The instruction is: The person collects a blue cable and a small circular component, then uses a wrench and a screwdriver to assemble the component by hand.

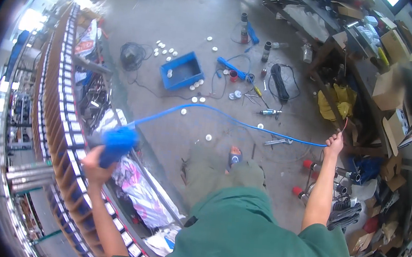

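My left hand (95, 168) is closed round a blue bundle (120, 144), smeared by motion, so I cannot tell whether it is a coil or a solid body. From it a blue cable (203, 106) runs in a shallow arch across the view to my right hand (334, 143). The fingers of that hand pinch the cable near its end, where a thin reddish wire (345, 124) sticks up. Both arms are spread wide. Below the cable, an adjustable wrench (279, 141) lies on the floor.
A blue bin (183, 71) sits on the floor amid scattered white discs. Near it lie a black cable coil (279, 83), a blue-handled tool (232, 68) and a screwdriver (260, 95). A long compartment rack (65, 129) stands at left. Cardboard boxes (390, 90) and red-capped metal cylinders (312, 166) crowd the right.
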`<state>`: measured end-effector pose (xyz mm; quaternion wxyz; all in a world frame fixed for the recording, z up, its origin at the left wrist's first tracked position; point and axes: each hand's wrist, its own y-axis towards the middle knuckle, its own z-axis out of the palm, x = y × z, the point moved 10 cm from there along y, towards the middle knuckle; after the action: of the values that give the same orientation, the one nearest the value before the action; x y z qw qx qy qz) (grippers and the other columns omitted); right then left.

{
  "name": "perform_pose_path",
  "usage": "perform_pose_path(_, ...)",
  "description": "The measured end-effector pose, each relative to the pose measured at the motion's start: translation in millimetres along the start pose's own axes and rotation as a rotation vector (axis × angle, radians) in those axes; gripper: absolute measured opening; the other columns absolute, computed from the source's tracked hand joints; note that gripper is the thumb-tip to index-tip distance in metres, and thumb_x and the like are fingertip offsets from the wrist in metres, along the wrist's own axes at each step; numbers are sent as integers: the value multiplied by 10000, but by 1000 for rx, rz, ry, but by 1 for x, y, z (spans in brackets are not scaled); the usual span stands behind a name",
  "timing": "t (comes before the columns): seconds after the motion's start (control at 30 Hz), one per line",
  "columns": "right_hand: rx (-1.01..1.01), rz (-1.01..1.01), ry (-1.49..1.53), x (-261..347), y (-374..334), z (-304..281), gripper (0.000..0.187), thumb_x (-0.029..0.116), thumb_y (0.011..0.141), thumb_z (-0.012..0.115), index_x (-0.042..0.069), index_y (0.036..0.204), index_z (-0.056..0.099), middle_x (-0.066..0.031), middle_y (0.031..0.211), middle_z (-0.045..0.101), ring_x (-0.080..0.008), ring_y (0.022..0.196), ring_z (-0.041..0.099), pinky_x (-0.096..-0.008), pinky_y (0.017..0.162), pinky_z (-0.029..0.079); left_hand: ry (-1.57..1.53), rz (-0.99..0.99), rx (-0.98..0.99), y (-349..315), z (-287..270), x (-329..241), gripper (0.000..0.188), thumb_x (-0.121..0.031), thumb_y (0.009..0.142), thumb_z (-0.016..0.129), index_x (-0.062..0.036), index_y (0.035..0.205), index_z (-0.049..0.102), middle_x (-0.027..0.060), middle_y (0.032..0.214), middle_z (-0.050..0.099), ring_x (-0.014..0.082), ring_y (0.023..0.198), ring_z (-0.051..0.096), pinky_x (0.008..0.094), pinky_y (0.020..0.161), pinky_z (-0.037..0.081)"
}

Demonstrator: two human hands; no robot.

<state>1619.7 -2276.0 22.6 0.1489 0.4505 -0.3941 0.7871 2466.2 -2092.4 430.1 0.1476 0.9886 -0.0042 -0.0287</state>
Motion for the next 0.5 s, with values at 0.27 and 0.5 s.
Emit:
perform_pose_path(0.27, 25, -517, -626, 3, -54, 208, 262, 204, 1070, 520, 34, 1211, 661, 80, 761, 496, -3, 626, 392, -179, 544, 304, -159, 334, 983, 177, 474, -103, 466, -427, 713, 781, -115, 1041, 670, 175, 870, 722, 355, 839, 718, 479, 744, 567)
perform_pose_path(0.5, 37, -420, -1089, -264, -4, 294, 224, 153, 997, 622, 17, 1166, 678, -79, 892, 697, -124, 796, 625, -276, 725, 505, -192, 615, 1220, 137, 917, -165, 329, -243, 712, 762, -106, 1006, 712, 169, 950, 735, 344, 925, 724, 467, 803, 581)
